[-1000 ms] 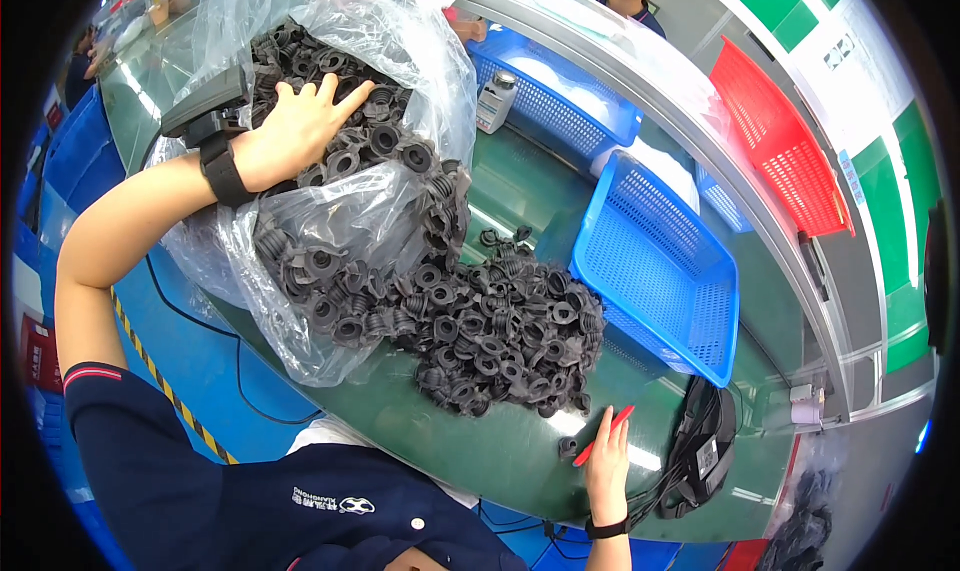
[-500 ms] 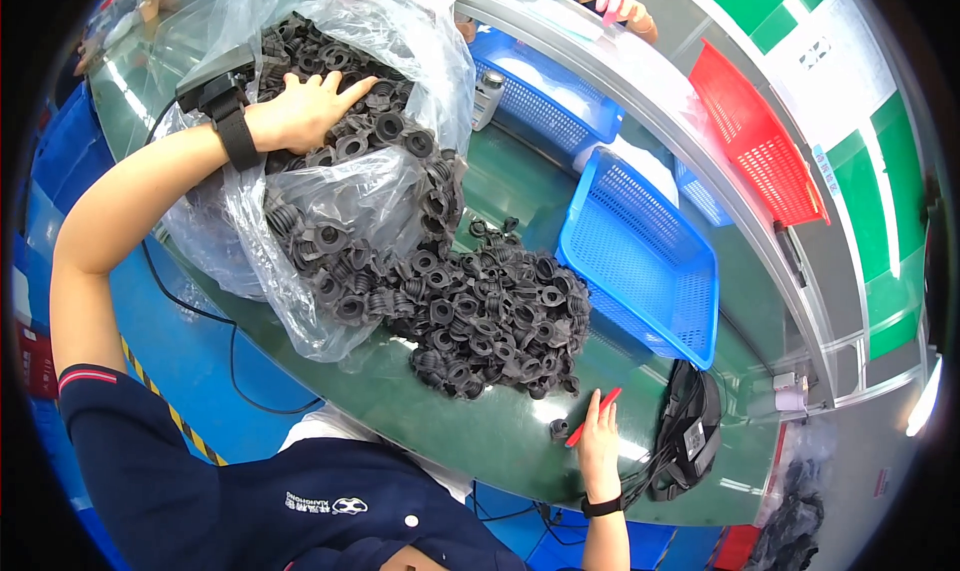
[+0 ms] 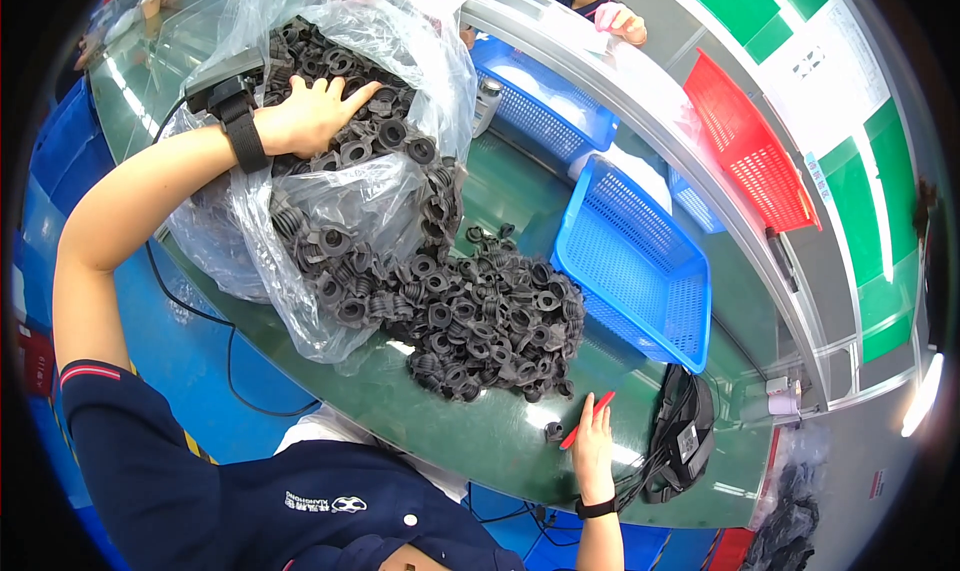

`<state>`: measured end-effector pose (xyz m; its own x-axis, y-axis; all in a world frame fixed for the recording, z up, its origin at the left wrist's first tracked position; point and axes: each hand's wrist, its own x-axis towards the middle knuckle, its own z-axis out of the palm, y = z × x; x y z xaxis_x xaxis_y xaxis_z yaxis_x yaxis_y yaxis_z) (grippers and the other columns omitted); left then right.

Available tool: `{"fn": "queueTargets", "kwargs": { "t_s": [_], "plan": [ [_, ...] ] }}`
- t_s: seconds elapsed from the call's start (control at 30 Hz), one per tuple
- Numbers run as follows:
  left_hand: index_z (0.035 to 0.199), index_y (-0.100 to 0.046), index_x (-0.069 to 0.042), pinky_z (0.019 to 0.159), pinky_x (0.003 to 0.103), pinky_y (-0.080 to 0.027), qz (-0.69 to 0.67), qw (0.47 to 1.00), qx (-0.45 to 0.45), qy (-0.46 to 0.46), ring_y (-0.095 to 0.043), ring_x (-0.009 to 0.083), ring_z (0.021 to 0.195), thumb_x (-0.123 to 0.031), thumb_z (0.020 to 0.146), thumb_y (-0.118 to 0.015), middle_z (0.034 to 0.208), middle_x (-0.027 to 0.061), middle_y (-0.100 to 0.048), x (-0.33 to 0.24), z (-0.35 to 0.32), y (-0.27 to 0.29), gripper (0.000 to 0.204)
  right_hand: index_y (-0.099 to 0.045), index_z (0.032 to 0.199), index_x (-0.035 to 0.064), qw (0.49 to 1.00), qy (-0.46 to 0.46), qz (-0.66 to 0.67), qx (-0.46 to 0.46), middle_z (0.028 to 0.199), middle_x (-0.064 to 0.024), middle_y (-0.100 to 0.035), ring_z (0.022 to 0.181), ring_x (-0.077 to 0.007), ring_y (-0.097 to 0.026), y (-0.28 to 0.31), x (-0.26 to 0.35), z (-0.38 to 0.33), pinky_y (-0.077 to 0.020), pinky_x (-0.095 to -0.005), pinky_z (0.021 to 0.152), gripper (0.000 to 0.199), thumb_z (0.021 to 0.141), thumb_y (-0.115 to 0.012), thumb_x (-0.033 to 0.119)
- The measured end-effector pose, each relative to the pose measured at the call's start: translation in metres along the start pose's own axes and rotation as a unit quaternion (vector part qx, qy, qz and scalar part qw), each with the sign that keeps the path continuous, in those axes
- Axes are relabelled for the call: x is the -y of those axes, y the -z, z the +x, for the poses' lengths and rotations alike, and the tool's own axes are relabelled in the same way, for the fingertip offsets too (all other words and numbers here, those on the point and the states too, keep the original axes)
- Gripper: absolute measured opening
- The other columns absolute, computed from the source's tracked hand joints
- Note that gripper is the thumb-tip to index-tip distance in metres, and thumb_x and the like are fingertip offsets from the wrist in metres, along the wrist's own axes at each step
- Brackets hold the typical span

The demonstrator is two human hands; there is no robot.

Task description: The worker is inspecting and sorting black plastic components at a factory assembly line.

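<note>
My left hand lies with fingers spread on a heap of black ribbed rubber bushings inside a clear plastic bag. More of the same parts spill out of the bag's mouth into a pile on the green table. In my right hand, which rests at the near right of the pile, is a slim red pen-like tool; its exact kind is not plain. One loose black bushing stands on the table just left of that hand.
Beyond the pile stands a blue perforated basket, with another blue basket farther back. A black pouch with cables lies right of my right hand. A red basket sits past the table's metal rail. Another person is across the table.
My left hand has shifted slightly right over the bushings, its fingers still spread. The right hand holds the red tool as before. The view has shifted a little.
</note>
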<state>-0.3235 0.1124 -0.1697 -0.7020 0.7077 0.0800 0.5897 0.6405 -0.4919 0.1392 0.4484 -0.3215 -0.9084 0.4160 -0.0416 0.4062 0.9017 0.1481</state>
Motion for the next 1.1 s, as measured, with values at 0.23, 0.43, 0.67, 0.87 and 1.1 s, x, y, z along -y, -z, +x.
{"fn": "queueTargets", "kwargs": {
  "t_s": [0.23,0.43,0.67,0.87,1.1],
  "plan": [
    [0.148,-0.013,-0.009,0.082,0.05,-0.041,-0.051,0.999,-0.002,0.009,-0.053,0.0369,0.102,-0.002,0.062,-0.069,0.116,0.0239,-0.047,-0.002,-0.002,0.008,0.103,-0.021,0.143,-0.0032,1.0,-0.005,0.018,0.006,0.132,-0.0347,-0.039,0.126,-0.0475,-0.038,-0.003,-0.003,-0.001,-0.04,-0.0495,0.098,0.073,0.078,-0.056,-0.002],
    [0.147,-0.021,-0.016,0.083,0.054,-0.041,-0.104,0.994,0.011,-0.011,-0.053,0.0379,0.106,-0.01,0.067,-0.069,0.124,0.0232,-0.046,0.006,0.002,0.01,0.094,-0.02,0.144,-0.0014,1.0,-0.009,0.02,0.022,0.137,-0.0337,-0.035,0.129,-0.046,-0.035,-0.007,-0.005,0.0,-0.0388,-0.0521,0.098,0.077,0.077,-0.06,0.0],
    [0.147,-0.015,-0.01,0.089,0.056,-0.039,-0.109,0.989,0.095,-0.006,-0.05,0.0375,0.108,-0.001,0.061,-0.068,0.12,0.0214,-0.047,0.006,0.008,0.01,0.102,-0.02,0.143,-0.0019,0.999,-0.013,0.026,0.027,0.138,-0.0332,-0.034,0.129,-0.046,-0.035,-0.001,-0.002,-0.001,-0.0382,-0.0516,0.099,0.077,0.078,-0.06,0.001],
    [0.146,-0.023,-0.011,0.088,0.05,-0.039,-0.122,0.992,0.043,-0.015,-0.052,0.0347,0.107,-0.005,0.062,-0.07,0.113,0.0176,-0.054,0.007,0.013,0.007,0.096,-0.023,0.141,-0.006,1.0,0.006,0.021,-0.003,0.128,-0.0365,-0.042,0.123,-0.0498,-0.039,0.004,0.002,-0.001,-0.0387,-0.046,0.101,0.07,0.078,-0.051,-0.008],
    [0.135,-0.041,-0.007,0.086,0.045,-0.044,-0.157,0.985,-0.057,-0.037,-0.056,0.0348,0.102,-0.002,0.063,-0.068,0.108,0.0166,-0.061,0.01,0.012,0.007,0.077,-0.019,0.145,0.0004,0.999,-0.028,0.03,0.021,0.137,-0.0323,-0.035,0.13,-0.045,-0.033,-0.006,-0.003,-0.003,-0.0387,-0.0542,0.099,0.069,0.084,-0.051,-0.001]
  ]
}}
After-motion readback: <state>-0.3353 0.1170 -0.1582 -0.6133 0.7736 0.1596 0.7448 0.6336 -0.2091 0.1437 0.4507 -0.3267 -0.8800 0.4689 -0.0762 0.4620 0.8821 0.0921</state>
